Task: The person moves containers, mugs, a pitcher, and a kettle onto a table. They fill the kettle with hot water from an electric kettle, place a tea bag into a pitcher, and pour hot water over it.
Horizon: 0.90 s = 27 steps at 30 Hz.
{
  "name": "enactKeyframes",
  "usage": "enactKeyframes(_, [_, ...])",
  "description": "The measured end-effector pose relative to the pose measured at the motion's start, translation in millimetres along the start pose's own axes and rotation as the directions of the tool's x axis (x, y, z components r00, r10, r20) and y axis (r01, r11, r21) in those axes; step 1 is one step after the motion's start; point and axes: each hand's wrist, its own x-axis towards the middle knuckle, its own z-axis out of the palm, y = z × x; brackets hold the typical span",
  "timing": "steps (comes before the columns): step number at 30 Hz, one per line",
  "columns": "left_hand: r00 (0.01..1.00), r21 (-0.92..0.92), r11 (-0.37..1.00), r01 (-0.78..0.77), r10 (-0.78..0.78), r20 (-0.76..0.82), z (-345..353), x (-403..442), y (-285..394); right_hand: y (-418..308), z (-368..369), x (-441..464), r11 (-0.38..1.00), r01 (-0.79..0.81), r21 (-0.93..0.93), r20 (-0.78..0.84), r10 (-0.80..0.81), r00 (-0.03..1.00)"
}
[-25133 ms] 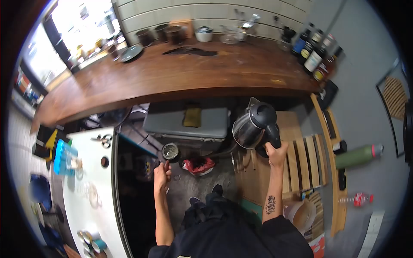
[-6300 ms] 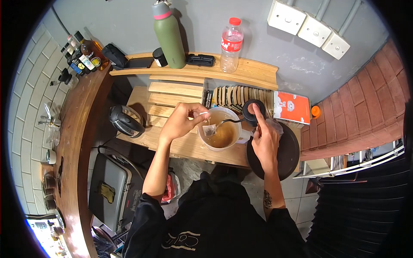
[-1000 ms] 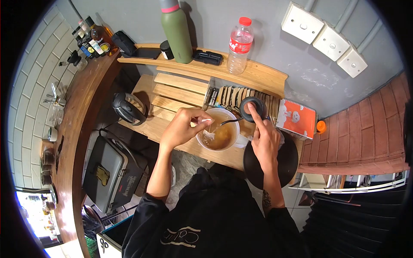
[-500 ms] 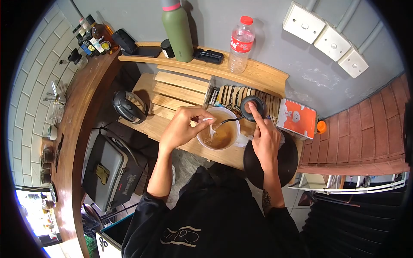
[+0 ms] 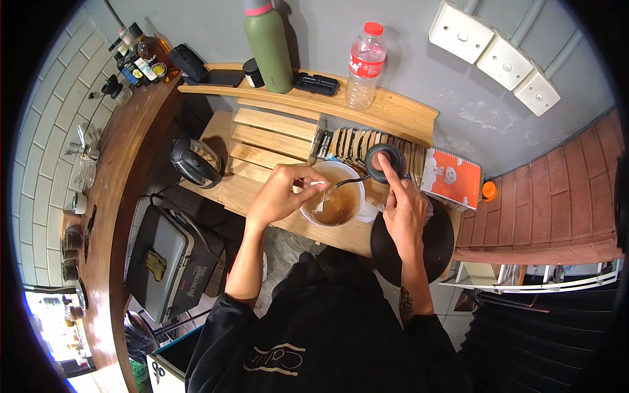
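My left hand (image 5: 288,193) is closed in a pinch over the left rim of a white tub (image 5: 361,200), holding a small white piece (image 5: 319,207) that hangs above the liquid. Cloudy brown liquid (image 5: 341,208) fills part of the tub. On the other side, my right hand (image 5: 405,206) stretches its index finger onto a round black piece (image 5: 375,171) with a brownish centre, while its other fingers curl. From that round piece a thin curved black stem (image 5: 350,181) reaches over the tub toward the left fingertips. Whether the stem touches them I cannot tell.
A black round stool or plate (image 5: 440,242) lies beneath my right wrist. Behind stand a notebook (image 5: 458,180), a water bottle (image 5: 365,69) and a green flask (image 5: 268,52). At left are a kettle (image 5: 196,164) and a black case (image 5: 167,262).
The white piece under my left fingers hangs slightly lower and further left. Both hands keep nearly the same places, with the right index finger still on the round black piece.
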Motion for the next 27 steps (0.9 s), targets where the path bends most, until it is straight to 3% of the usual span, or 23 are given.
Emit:
enactKeyframes(10, [0.999, 0.001, 0.999, -0.032, 0.032, -0.010, -5, 2, 16, -1, -1, 0, 1.000, 0.013, -0.006, -0.004, -0.013, 1.000])
enactKeyframes(16, [0.999, 0.008, 0.999, 0.042, -0.043, 0.015, -1, 5, 2, -2, -2, -2, 1.000, 0.014, 0.018, 0.017, -0.014, 1.000])
enactKeyframes(21, [0.998, 0.010, 0.998, -0.065, 0.066, -0.025, -6, 4, 27, -3, 0, -1, 1.000, 0.014, -0.007, 0.047, -0.014, 0.999])
enactKeyframes(27, [0.999, 0.025, 0.999, -0.020, 0.021, -0.040, 0, 5, -1, -2, 3, -1, 1.000, 0.018, -0.006, 0.045, -0.018, 0.999])
